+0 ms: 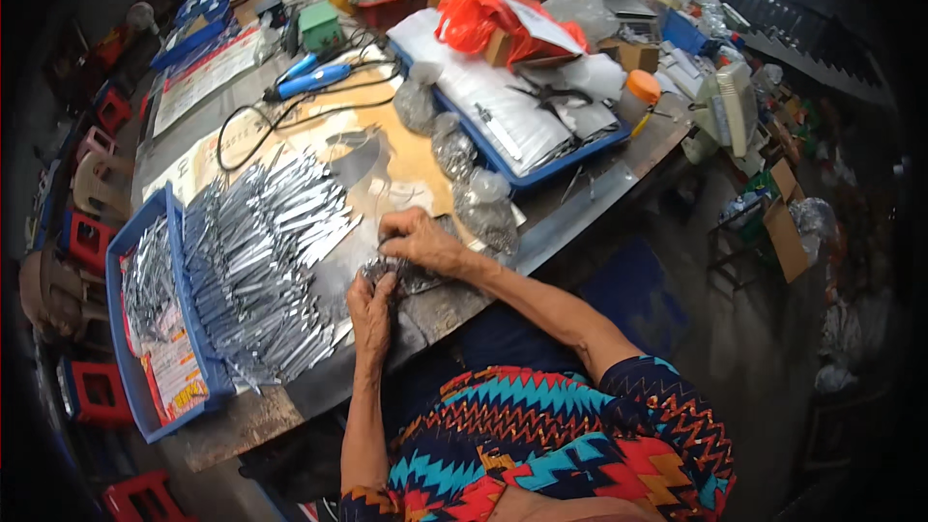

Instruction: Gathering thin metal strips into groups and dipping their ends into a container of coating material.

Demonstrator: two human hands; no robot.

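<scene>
In the head view, the left hand (369, 307) and right hand (427, 244) meet over a dark, shiny bag of small parts (414, 278) near the desk's (570, 220) front edge. The right fingers are curled, thumb and forefinger nearly closed; the left fingers bend inward against the bag. Whether either pinches a part is too small to tell. Good handling probably calls for a steady left hand, a light right pinch, and care at the edge, where loose parts could drop.

Just left, a wide spread of metal strips (275, 261) crowds the left hand and might snag it; a blue tray (208, 358) stands beside them. Small filled bags (488, 213) and a larger blue tray (570, 160) limit room beyond the right hand. A blue tool (314, 82) lies farther back.
</scene>
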